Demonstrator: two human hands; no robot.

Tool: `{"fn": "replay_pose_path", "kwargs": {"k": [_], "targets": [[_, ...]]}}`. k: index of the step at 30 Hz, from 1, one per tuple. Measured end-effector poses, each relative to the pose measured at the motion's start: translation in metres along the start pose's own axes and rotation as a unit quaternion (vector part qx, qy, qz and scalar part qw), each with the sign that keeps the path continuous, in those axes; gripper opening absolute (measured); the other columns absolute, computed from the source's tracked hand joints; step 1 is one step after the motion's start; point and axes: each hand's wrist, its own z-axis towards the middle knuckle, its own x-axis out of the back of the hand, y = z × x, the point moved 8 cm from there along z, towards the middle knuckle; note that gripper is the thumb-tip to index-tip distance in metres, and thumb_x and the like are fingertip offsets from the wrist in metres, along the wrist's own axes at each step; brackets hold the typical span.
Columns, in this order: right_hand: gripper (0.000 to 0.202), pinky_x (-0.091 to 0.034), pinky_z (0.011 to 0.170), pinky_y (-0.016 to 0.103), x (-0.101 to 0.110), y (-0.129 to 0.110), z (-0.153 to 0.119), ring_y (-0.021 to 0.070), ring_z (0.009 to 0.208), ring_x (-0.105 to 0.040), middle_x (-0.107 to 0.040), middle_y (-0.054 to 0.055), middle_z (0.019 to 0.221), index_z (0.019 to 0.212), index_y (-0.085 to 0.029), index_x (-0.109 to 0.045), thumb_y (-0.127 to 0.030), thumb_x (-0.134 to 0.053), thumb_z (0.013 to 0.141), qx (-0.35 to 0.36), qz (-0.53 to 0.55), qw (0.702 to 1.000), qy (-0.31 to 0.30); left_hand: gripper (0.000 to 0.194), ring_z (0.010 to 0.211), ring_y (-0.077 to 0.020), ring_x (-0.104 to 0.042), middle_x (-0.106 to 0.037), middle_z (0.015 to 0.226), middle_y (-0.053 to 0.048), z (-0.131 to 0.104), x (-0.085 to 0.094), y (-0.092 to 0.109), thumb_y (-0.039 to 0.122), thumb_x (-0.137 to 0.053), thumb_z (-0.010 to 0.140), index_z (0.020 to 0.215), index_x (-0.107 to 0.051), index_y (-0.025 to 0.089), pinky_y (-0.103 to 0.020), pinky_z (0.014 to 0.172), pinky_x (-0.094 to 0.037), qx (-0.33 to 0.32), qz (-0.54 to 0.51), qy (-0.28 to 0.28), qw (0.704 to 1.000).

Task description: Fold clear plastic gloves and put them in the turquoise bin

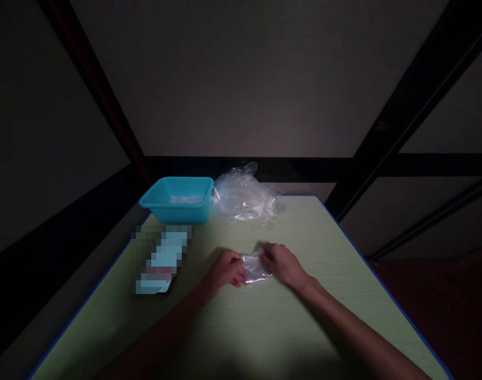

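Observation:
Between my two hands, just over the middle of the table, is a small clear plastic bag (255,269). My left hand (228,268) is closed on its left edge, with the fingertips partly behind the film. At the opposite side, my right hand (282,262) pinches the upper right part of the bag. The plastic looks shiny and stretched between them. A faint pinkish tint shows near the left fingers; whether anything is inside I cannot tell.
A blue plastic basin (181,211) stands at the back left, with something whitish inside. Beside it lies a crumpled heap of clear plastic (244,195). A pixelated, light-coloured flat thing (165,258) is on the left. The pale table (323,316) has a blue edge; wall panels rise behind.

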Motion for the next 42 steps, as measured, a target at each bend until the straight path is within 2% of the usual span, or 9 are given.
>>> {"fn": "replay_pose_path", "kwargs": {"k": [6, 10, 12, 18, 22, 25, 31, 38, 42], "targets": [[0.019, -0.031, 0.052, 0.024, 0.000, -0.003, 0.001, 0.0193, 0.070, -0.062, -0.067, 0.009, 0.077, 0.082, -0.017, -0.064, -0.023, -0.046, 0.085, -0.026, -0.055, 0.998, 0.011, 0.020, 0.101, -0.0224, -0.060, -0.063, 0.105, -0.010, -0.045, 0.001, 0.033, 0.013, -0.046, 0.080, 0.097, -0.056, 0.018, -0.037, 0.089, -0.046, -0.212, 0.160, 0.115, 0.957], [0.017, -0.032, 0.051, 0.024, -0.001, -0.001, 0.005, 0.0185, 0.068, -0.063, -0.067, 0.007, 0.075, 0.079, -0.018, -0.063, -0.026, -0.049, 0.085, -0.024, -0.077, 0.996, 0.022, 0.044, 0.127, -0.0285, -0.039, -0.044, 0.136, -0.019, -0.072, -0.048, 0.040, 0.025, -0.049, 0.086, 0.126, -0.045, 0.008, -0.041, 0.101, -0.037, -0.395, 0.508, 0.074, 0.762], [0.014, -0.033, 0.051, 0.023, 0.002, 0.000, 0.006, 0.0178, 0.067, -0.063, -0.067, 0.006, 0.073, 0.078, -0.019, -0.062, -0.025, -0.051, 0.084, -0.018, -0.085, 0.996, 0.031, 0.054, 0.131, -0.0308, -0.030, -0.036, 0.141, -0.020, -0.070, -0.054, 0.031, 0.034, -0.049, 0.088, 0.132, -0.039, 0.005, -0.042, 0.104, -0.033, -0.380, 0.554, 0.070, 0.737], [0.021, -0.045, 0.076, 0.031, 0.016, -0.006, -0.011, 0.0213, 0.093, -0.061, -0.066, 0.012, 0.102, 0.106, -0.017, -0.057, -0.021, -0.044, 0.091, 0.055, -0.103, 0.990, 0.073, 0.056, 0.135, -0.0330, -0.020, -0.030, 0.145, -0.014, -0.066, -0.051, 0.024, 0.040, -0.050, 0.086, 0.134, -0.039, 0.014, -0.046, 0.105, -0.029, -0.348, 0.557, 0.071, 0.751], [0.062, -0.028, 0.103, 0.051, -0.006, -0.028, -0.044, 0.0269, 0.131, -0.033, -0.039, 0.016, 0.140, 0.139, -0.015, -0.031, -0.050, -0.043, 0.089, 0.292, -0.096, 0.952, 0.011, 0.057, 0.135, -0.0362, -0.019, -0.029, 0.146, -0.012, -0.067, -0.050, 0.023, 0.039, -0.052, 0.085, 0.136, -0.038, 0.018, -0.058, 0.104, -0.024, -0.341, 0.564, 0.069, 0.749], [0.069, -0.022, 0.104, 0.058, -0.018, -0.018, -0.050, 0.0272, 0.135, -0.024, -0.028, 0.018, 0.145, 0.143, -0.012, -0.019, -0.054, -0.034, 0.090, 0.289, -0.107, 0.951, -0.014, 0.066, 0.135, -0.0371, -0.017, -0.021, 0.148, -0.015, -0.068, -0.050, 0.023, 0.038, -0.052, 0.084, 0.141, -0.026, 0.017, -0.060, 0.102, -0.024, -0.344, 0.567, 0.076, 0.744], [0.052, -0.025, 0.106, 0.052, -0.006, -0.027, -0.046, 0.0259, 0.130, -0.035, -0.043, 0.017, 0.137, 0.132, -0.012, -0.043, -0.041, -0.048, 0.089, 0.315, -0.135, 0.940, 0.002, 0.062, 0.135, -0.0353, -0.017, -0.023, 0.148, -0.016, -0.067, -0.048, 0.022, 0.040, -0.054, 0.083, 0.137, -0.034, 0.018, -0.058, 0.103, -0.023, -0.347, 0.561, 0.074, 0.748], [0.018, -0.046, 0.083, 0.037, -0.002, -0.046, -0.049, 0.0223, 0.082, -0.062, -0.069, 0.011, 0.083, 0.090, -0.012, -0.063, -0.011, -0.046, 0.084, 0.384, -0.212, 0.897, 0.054, 0.059, 0.133, -0.0303, -0.028, -0.035, 0.143, -0.017, -0.063, -0.042, 0.027, 0.047, -0.051, 0.083, 0.129, -0.044, 0.011, -0.054, 0.106, -0.023, -0.339, 0.546, 0.095, 0.760], [0.016, -0.044, 0.079, 0.040, -0.001, -0.041, -0.044, 0.0232, 0.076, -0.060, -0.066, 0.012, 0.078, 0.078, -0.013, -0.060, -0.009, -0.045, 0.078, 0.349, -0.096, 0.931, 0.051, 0.051, 0.127, -0.0298, -0.039, -0.047, 0.135, -0.017, -0.062, -0.037, 0.037, 0.041, -0.055, 0.081, 0.123, -0.051, 0.012, -0.056, 0.105, -0.023, -0.338, 0.514, 0.103, 0.782]]}}
